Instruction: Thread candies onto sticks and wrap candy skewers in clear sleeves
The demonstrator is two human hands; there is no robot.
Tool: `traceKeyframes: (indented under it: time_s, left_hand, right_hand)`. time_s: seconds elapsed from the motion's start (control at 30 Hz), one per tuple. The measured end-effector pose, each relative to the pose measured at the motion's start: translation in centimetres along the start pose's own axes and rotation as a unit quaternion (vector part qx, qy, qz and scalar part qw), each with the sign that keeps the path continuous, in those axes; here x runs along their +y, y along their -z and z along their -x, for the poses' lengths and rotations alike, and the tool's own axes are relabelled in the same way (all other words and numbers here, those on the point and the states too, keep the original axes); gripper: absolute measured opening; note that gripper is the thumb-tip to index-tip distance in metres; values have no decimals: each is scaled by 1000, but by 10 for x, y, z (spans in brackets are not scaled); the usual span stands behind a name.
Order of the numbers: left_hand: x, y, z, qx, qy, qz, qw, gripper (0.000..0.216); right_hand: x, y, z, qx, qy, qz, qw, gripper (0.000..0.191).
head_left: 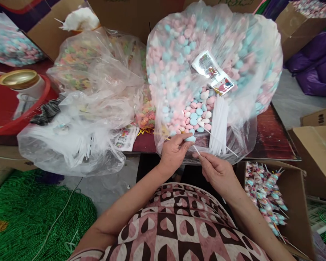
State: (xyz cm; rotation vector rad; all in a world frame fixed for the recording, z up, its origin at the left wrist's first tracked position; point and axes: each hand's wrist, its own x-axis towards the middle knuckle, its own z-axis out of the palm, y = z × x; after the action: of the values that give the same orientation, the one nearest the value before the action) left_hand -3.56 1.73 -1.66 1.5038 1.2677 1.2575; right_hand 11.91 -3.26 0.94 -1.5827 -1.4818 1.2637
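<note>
My left hand (176, 149) pinches a pale blue candy (190, 138) between thumb and fingers at the front of a big clear bag (163, 119). A thin white stick (196, 149) runs from that candy to my right hand (216, 167), whose fingertips are closed on its lower end. Just beyond, pink, white and blue candies (197, 112) spill at the bag's mouth. A bundle of white sticks (219, 125) lies on the plastic to the right, with one loose stick across it. Printed wrappers (212, 73) rest on top of the bag.
Left stand a bag of colourful gummies (81, 61), a bag of white sticks (73, 145) and a red basket (47, 98) with a metal bowl (18, 78). Wrapped lollipops fill a cardboard box (290, 203) at lower right. Green strings (43, 214) heap on the floor, lower left.
</note>
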Motion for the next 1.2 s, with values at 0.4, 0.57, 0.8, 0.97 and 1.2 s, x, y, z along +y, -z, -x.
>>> traceKeyframes:
  time_s: [0.4, 0.57, 0.8, 0.97, 1.2]
  left_hand:
    - [6, -5, 8, -56, -26, -59, 996, 21]
    - [2, 2, 3, -30, -34, -77, 996, 20]
    - [6, -12, 15, -71, -80, -92, 990, 28]
    - [11, -10, 10, -111, -78, -73, 988, 28]
    - [2, 39, -10, -74, -46, -326, 941, 20]
  right_hand:
    - [9, -17, -7, 33, -51, -143, 988, 44]
    - [7, -4, -9, -43, -74, -77, 993, 51]
    - [14, -7, -3, 38, -43, -126, 990, 39]
    - [13, -8, -9, 35, -32, -147, 988, 39]
    - [19, 10, -8, 80, -55, -192, 977, 32]
